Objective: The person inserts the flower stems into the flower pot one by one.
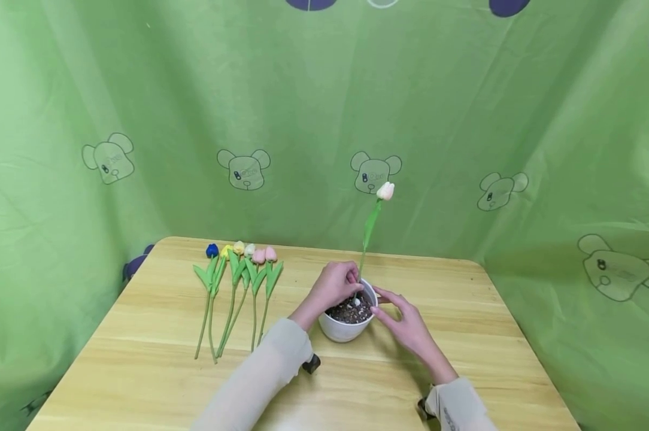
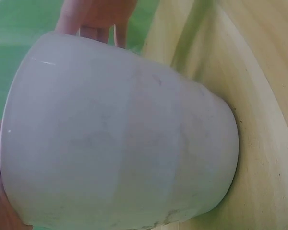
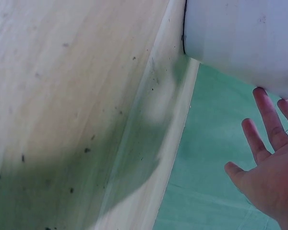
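Pinching the stem of a pale pink tulip (image 1: pixel 372 224) low down, the left hand (image 1: pixel 335 284) has its thumb and fingertips together just above the soil (image 1: pixel 342 313). From that pinch the stem rises with a slight lean to the right, past a long green leaf to the bloom well above the hand. Directly below the grip, at the stem's base, a small white piece (image 1: pixel 357 302) lies on the dark soil. Around and under the fingertips is the white pot (image 1: pixel 346 333), which stands upright on the wooden table (image 1: pixel 367 389); faint smudges mark its wall.

Just right of the grip, the right hand (image 1: pixel 405 323) touches the pot near its rim, its fingers spread and fairly straight.

Nearer the person than the grip, light sleeves (image 1: pixel 260 377) cover both forearms, with a dark device (image 1: pixel 311 364) beneath the left cuff. Well to the left of the grip, six tulips (image 1: pixel 233 287) lie side by side, blooms pointing away from the person: blue, yellow, cream, white and two pink. Beyond the pinch, past the table's far edge, hangs a green curtain (image 1: pixel 314 108) printed with bear heads.
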Demonstrator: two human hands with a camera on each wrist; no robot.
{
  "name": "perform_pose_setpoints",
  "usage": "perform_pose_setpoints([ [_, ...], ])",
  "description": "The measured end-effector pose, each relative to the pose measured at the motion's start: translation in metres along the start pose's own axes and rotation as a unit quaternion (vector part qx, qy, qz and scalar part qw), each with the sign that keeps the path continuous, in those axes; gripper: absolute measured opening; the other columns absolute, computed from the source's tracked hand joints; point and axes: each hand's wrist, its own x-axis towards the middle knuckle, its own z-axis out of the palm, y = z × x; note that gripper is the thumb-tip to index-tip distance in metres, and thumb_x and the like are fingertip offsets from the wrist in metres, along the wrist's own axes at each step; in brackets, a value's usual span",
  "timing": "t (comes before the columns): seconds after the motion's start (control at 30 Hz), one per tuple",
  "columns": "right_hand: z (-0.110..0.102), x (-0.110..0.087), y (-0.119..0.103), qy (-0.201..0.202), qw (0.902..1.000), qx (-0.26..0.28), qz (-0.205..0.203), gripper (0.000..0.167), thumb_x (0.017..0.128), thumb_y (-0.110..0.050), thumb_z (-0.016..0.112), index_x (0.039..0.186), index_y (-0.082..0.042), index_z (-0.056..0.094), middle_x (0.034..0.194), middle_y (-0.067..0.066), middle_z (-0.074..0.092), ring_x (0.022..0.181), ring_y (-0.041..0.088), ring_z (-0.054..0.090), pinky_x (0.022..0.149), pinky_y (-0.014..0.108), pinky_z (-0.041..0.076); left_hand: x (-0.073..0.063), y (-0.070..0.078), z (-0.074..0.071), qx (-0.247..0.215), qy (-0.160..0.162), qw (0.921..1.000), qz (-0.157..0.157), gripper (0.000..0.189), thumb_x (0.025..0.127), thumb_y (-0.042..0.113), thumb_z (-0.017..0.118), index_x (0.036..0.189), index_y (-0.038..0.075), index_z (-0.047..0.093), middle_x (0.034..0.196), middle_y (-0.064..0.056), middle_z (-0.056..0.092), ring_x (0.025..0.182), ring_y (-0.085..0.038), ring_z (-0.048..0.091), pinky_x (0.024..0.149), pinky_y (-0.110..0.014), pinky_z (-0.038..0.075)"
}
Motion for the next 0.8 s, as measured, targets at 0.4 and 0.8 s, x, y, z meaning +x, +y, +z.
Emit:
perform_pose_setpoints([
  [0.4, 0.0006, -0.0012, 0.0014, 0.006, 1.0, 0.001, 0.0, 0.051, 0.098, -0.026, 0.072, 0.145, -0.013, 0.058, 0.123, 0.012, 0.074, 0.127, 0.041, 0.06, 0.115, 0.075, 0.033, -0.0004, -0.001, 0.002, 0.002, 0.017, 0.9998, -0.009, 0.03, 0.083, 0.019, 0.089, 0.1, 0.008, 0.067, 0.083, 0.003, 0.069, 0.071, -0.003, 0.059, 0.066, -0.011, 0.053],
  [0.8, 0.001, 0.0008, 0.0036, 0.01, 0.9999, 0.005, -0.006, 0.05, 0.097, -0.024, 0.072, 0.144, -0.012, 0.059, 0.122, 0.013, 0.074, 0.126, 0.042, 0.061, 0.115, 0.074, 0.033, -0.0023, 0.0004, 0.0011, 0.006, 0.018, 0.9998, -0.005, 0.041, 0.08, 0.016, 0.091, 0.11, 0.005, 0.065, 0.082, 0.002, 0.073, 0.069, -0.003, 0.062, 0.067, -0.015, 0.054],
])
